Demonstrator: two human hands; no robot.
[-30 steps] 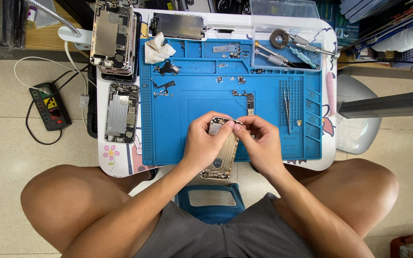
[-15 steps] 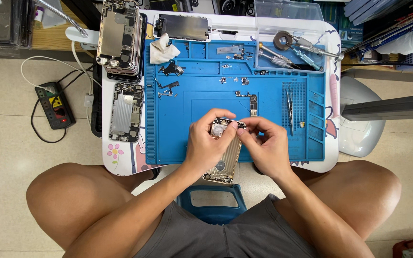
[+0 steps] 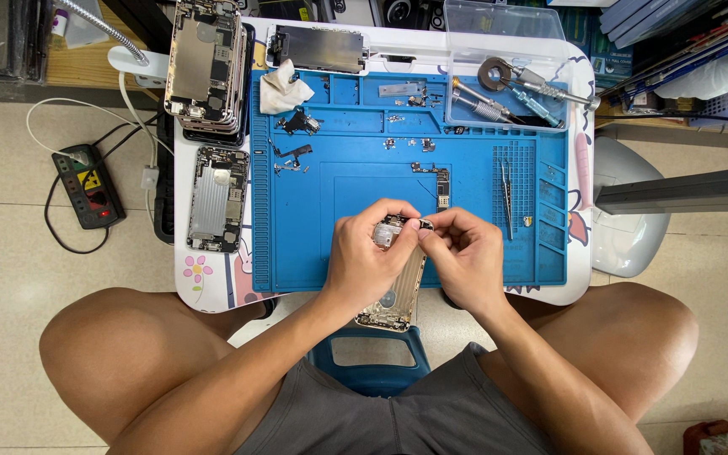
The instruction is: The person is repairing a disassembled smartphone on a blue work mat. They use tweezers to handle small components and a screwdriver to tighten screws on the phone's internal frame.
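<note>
Head view shows the left hand (image 3: 368,261) gripping a stripped phone housing (image 3: 393,291) by its long edges above the desk's (image 3: 579,160) near edge while the right hand (image 3: 465,257) pinches at its far end; it looks light, stiff, thin-walled, best held by the rim.

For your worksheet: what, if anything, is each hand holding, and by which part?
The left hand grips the opened phone housing around its upper end. The right hand has its fingers pinched at the top edge; whether they hold a part cannot be told.
</note>
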